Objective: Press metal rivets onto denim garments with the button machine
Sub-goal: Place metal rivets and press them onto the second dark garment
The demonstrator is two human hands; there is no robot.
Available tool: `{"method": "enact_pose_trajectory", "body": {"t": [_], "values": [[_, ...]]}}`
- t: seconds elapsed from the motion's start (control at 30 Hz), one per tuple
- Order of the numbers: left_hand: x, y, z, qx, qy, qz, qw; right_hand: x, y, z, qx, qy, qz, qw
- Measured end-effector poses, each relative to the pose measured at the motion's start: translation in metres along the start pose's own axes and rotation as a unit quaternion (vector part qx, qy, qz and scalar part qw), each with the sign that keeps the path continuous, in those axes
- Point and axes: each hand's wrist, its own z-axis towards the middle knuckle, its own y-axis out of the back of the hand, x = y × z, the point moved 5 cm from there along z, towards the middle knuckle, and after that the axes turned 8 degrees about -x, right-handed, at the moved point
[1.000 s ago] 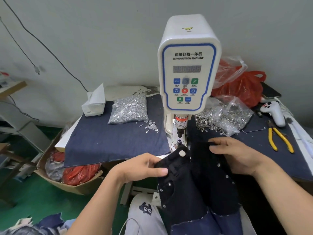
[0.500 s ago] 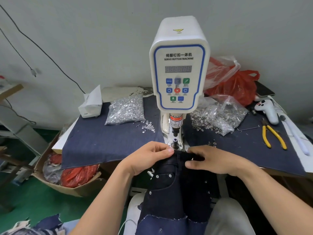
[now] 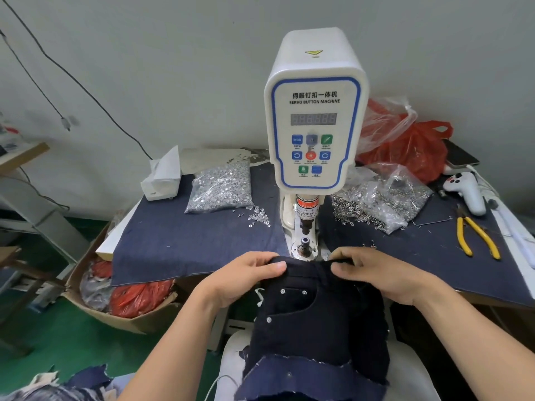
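A white servo button machine (image 3: pixel 315 117) stands at the back of the table, its lower die (image 3: pixel 304 244) just beyond my hands. A dark denim garment (image 3: pixel 315 319) with small silver rivets hangs from the table edge onto my lap. My left hand (image 3: pixel 246 277) pinches the waistband on the left, thumb on top. My right hand (image 3: pixel 373 273) pinches the waistband on the right. The waistband edge lies just in front of the die, not under the punch (image 3: pixel 305 224).
A clear bag of silver rivets (image 3: pixel 220 188) and loose ones (image 3: pixel 257 217) lie left of the machine, a bag of ring parts (image 3: pixel 376 202) right. Yellow pliers (image 3: pixel 474 237), a white controller (image 3: pixel 466 191), red bags (image 3: pixel 417 149), a tissue box (image 3: pixel 162 180). A cardboard box (image 3: pixel 121 299) sits on the floor at left.
The garment was lowered and turned; both hands moved from its sides to the waistband and brought it up close to the die. The white button seen earlier is out of sight.
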Motion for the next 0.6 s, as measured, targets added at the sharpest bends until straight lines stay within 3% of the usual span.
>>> {"method": "enact_pose_trajectory", "body": {"t": [0.1, 0.2, 0.3, 0.37, 0.4, 0.47, 0.53, 0.6], "values": [[0.002, -0.016, 0.008, -0.041, 0.018, -0.082, 0.996, 0.002, 0.001, 0.010, -0.034, 0.039, -0.129, 0.990], [0.002, -0.023, 0.013, -0.043, -0.007, 0.076, 0.996, 0.004, 0.006, 0.013, -0.078, 0.063, -0.116, 0.988], [0.003, -0.022, 0.012, -0.029, -0.018, 0.094, 0.995, 0.004, 0.009, 0.012, -0.058, 0.062, -0.159, 0.984], [0.000, -0.017, 0.011, -0.036, -0.044, 0.106, 0.993, 0.001, 0.029, 0.020, -0.151, 0.057, -0.175, 0.971], [-0.002, -0.014, 0.012, -0.041, -0.055, 0.112, 0.991, 0.000, 0.046, 0.024, -0.239, 0.055, -0.219, 0.944], [-0.003, -0.004, 0.013, -0.075, -0.057, 0.123, 0.988, 0.000, 0.078, 0.029, -0.396, 0.044, -0.356, 0.845], [-0.004, 0.009, 0.016, -0.124, -0.036, 0.119, 0.984, -0.002, 0.096, 0.036, -0.442, 0.027, -0.431, 0.786], [-0.007, 0.022, 0.020, -0.169, -0.028, 0.140, 0.975, -0.008, 0.101, 0.047, -0.429, 0.006, -0.476, 0.768]]}}
